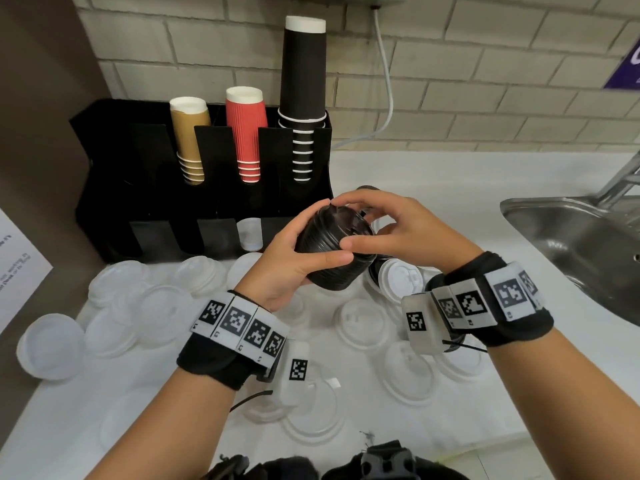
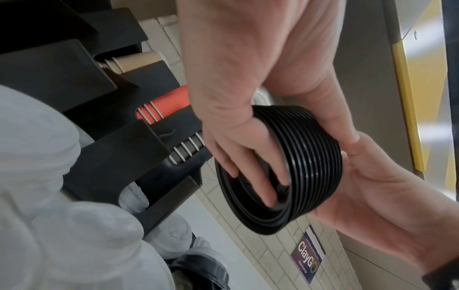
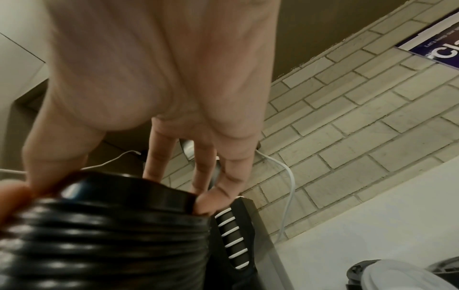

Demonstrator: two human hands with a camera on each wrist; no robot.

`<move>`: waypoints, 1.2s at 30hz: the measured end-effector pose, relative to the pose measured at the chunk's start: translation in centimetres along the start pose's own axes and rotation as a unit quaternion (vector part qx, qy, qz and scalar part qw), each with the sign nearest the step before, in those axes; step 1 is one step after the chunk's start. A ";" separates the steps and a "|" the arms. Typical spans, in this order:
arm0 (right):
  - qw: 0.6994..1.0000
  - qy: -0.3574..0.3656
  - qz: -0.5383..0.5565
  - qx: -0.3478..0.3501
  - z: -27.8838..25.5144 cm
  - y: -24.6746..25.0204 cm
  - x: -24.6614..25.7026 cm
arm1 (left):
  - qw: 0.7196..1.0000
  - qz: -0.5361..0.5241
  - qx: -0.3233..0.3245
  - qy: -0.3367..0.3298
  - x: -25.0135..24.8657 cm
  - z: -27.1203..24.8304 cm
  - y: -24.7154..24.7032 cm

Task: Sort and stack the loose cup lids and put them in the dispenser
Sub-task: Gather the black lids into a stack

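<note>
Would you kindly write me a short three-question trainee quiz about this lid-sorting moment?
1. True or false: both hands hold the stack of black lids.
2. Which cup stack in the dispenser stands tallest? A) brown cups B) red cups C) black cups
3. Fill in: the loose lids lying on the counter are mostly ____ in colour.

Key: 1 true, as the left hand cradles the stack while the right hand grips its top. 2 C. 3 white.
</note>
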State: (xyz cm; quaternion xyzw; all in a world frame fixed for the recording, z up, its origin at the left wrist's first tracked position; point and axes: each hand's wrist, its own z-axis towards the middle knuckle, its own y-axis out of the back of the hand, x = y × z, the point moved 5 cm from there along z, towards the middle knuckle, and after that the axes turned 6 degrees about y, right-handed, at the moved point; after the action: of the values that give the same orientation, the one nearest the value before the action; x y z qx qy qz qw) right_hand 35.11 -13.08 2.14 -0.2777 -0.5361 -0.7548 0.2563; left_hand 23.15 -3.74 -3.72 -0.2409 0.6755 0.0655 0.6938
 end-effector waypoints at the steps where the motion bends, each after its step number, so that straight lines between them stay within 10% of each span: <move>1: 1.000 0.002 0.002 0.012 -0.1 0.1 0.1 | 1.000 -0.005 -0.002 0.002 0.1 0.1 -0.1; 7: 0.990 -0.123 -0.065 -0.025 -2.6 5.4 -2.6 | 0.994 -0.070 -0.076 -0.025 -0.3 0.9 1.4; 14: 0.910 -0.218 -0.311 0.168 -7.9 5.4 -6.8 | 0.988 -0.097 -0.104 -0.060 -1.6 1.0 3.5; 30: 0.863 -0.330 -0.343 0.171 -10.2 3.3 -9.9 | 0.995 -0.072 -0.053 -0.035 -0.7 0.9 0.6; 36: 0.969 -0.191 -0.158 -0.022 -7.4 6.0 -4.1 | 0.997 -0.068 -0.037 -0.014 0.2 1.1 -0.5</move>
State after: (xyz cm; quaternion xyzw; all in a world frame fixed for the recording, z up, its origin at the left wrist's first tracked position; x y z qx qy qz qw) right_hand 41.11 -21.56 1.27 -0.3339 -0.5954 -0.7305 0.0206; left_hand 24.33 -3.75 -3.78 -0.3111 0.6451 0.0464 0.6964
